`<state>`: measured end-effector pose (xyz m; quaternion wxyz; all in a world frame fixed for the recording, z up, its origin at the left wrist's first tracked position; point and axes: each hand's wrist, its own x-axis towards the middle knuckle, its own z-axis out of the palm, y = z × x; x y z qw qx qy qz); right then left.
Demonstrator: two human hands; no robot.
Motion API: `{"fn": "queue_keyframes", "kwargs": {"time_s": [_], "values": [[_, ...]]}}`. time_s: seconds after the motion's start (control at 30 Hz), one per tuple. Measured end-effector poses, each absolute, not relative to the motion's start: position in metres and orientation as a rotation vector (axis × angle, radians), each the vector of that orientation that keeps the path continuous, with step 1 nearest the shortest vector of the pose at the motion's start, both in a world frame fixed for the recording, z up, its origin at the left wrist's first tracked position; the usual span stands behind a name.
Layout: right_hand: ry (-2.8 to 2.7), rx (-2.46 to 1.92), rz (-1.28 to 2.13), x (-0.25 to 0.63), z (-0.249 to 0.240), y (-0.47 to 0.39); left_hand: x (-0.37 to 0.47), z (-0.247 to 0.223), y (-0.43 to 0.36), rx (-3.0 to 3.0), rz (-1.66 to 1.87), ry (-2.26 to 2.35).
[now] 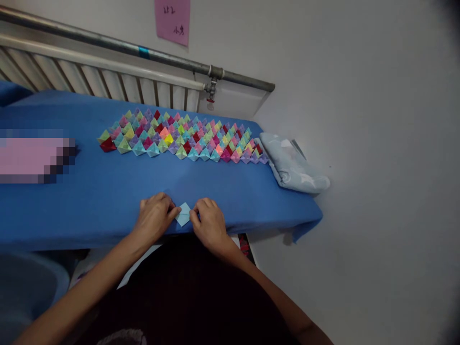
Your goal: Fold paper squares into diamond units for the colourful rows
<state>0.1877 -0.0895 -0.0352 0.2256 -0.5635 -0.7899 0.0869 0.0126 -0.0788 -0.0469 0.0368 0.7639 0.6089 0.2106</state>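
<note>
A small light-blue square of folding paper [184,215] lies diamond-wise near the front edge of the blue-covered bed [108,206], a crease line running across its middle. My left hand [155,214] pinches its left corner between thumb and fingers. On the opposite side, my right hand [208,221] pinches the right corner the same way. Beyond both hands, several rows of folded paper pieces [187,139] stand close together in pink, red, green, purple, yellow and blue.
A folded grey-blue blanket [296,165] rests at the bed's right end. Behind the bed are a white radiator [118,79] and a metal pipe [172,60]. A pink paper [172,21] hangs on the wall. A blurred pink patch [28,158] covers something at left. Below stands a blue basin [32,282].
</note>
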Motion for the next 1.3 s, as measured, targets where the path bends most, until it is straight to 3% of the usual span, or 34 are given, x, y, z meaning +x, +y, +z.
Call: {"fn": "queue_keyframes", "kwargs": {"time_s": [0.53,0.73,1.3], "values": [[-2.189,-1.542,0.303,0.191,-0.031,-0.083,0.014,-0.041,-0.094,2.434,0.669,2.001],[-2.213,-1.576,0.342,0.191,-0.029,-0.082,0.029,-0.043,-0.113,2.871,0.764,1.508],[-2.169,-1.431,0.428,0.2,-0.036,-0.078,0.001,-0.056,-0.13,2.964,0.871,1.682]]}}
